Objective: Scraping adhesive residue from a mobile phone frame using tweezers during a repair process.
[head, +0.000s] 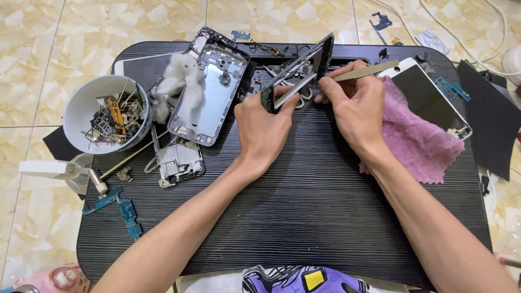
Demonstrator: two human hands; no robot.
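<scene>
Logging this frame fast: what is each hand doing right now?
Left hand: grip closed on the phone frame, tilted on edge.
Right hand: grip closed on the flat pry tool.

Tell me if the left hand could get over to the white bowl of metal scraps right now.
Probably not at once: the left hand is gripping the phone frame upright. The white bowl sits off to its left, with a silver phone back and cotton tuft between; reaching over them looks possible.

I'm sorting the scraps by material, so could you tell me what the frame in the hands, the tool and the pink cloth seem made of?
Phone frame: probably metal with dark plastic edging; thin, rigid, grey sheen.
Flat tool: likely brushed metal; pale matte strip.
Pink cloth: fuzzy fabric, perhaps microfibre; frayed edge.
</scene>
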